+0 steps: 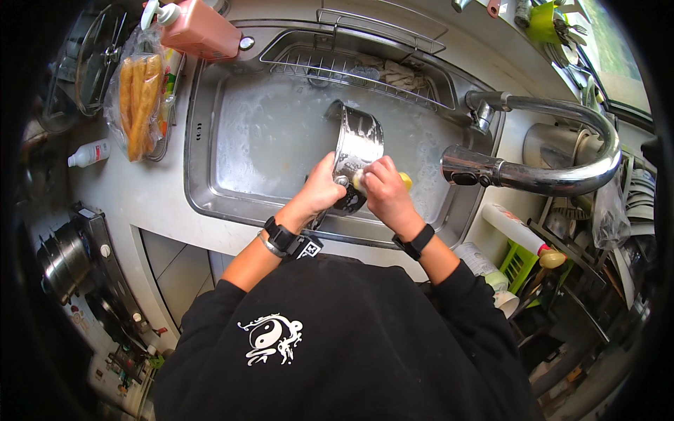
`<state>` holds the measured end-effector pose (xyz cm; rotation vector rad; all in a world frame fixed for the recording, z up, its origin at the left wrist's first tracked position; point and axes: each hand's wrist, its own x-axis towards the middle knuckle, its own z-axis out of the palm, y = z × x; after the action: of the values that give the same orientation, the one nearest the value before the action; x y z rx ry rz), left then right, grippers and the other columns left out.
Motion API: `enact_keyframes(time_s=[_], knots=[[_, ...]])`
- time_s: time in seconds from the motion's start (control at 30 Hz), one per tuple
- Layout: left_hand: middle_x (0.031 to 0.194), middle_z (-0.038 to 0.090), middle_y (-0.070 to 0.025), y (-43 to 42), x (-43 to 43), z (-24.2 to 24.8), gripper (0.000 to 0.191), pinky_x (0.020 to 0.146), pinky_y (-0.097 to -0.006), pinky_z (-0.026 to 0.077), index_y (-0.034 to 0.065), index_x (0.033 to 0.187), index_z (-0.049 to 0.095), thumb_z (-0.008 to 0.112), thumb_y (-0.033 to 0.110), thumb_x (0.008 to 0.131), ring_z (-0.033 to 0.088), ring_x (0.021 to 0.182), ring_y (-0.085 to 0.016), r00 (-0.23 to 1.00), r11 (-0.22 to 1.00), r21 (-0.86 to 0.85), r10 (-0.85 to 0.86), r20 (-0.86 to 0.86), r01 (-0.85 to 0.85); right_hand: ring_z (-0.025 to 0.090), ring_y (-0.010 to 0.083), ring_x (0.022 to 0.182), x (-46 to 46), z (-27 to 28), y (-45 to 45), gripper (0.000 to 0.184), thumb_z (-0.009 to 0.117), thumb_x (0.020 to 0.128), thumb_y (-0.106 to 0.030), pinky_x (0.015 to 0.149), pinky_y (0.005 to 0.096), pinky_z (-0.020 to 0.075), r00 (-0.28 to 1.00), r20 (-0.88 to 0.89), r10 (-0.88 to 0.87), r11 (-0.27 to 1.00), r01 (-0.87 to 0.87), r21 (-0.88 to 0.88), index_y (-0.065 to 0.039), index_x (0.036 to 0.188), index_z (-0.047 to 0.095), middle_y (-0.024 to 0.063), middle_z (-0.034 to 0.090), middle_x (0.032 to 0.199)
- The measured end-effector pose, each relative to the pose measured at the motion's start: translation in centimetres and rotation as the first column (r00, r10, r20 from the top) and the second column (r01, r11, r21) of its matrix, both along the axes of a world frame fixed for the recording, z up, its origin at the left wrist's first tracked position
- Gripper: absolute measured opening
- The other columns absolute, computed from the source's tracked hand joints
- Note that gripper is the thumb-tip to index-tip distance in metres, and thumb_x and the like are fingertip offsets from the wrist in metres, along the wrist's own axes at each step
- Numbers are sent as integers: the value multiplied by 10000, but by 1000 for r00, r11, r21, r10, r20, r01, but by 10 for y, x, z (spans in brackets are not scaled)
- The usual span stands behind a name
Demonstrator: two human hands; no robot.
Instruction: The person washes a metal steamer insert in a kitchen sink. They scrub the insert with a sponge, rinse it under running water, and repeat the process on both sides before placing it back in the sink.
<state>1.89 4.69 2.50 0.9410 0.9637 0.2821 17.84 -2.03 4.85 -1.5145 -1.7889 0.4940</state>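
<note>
A wet stainless steel saucepan point(362, 138) is tilted on its side above soapy water in a steel sink point(202, 194). My left hand point(321, 189) grips it near the handle joint, thumb by the rivet; the dark handle runs down below that hand. My right hand point(387, 194) presses a yellow sponge point(405, 181) against the pan's outer wall, its fingers curled over it. Most of the sponge is hidden by those fingers. Foam clings to the metal. The pan's inside is mostly turned out of sight.
A chrome faucet point(558, 176) arches in from the right. Across the back of the sink sits a wire rack point(353, 79) with a cloth. At the back left stand a pink pump bottle point(202, 31) and bagged fried dough sticks point(139, 105). A white bottle point(511, 226) lies at the right.
</note>
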Motion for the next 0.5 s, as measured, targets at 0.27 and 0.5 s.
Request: enact_keyframes(time_s=[0.27,0.5], knots=[[1125,584,-58,9,8,-2,595,903,-272,451,2,1227,487,494,-135,648,551,1044,-133,999,993,119,27,22,-29,531,323,862,-11,-16,43,152,615,629,66,729,389,485,999,-37,-33,999,33,-9,1,734,525,114,541,842],[1061,629,-54,17,3,2,562,787,-249,512,-26,1162,531,451,-147,620,619,937,-137,969,978,-65,207,136,-200,544,310,825,-21,-11,-8,174,652,668,96,690,373,480,987,0,-161,980,160,117,5,786,561,97,582,858]])
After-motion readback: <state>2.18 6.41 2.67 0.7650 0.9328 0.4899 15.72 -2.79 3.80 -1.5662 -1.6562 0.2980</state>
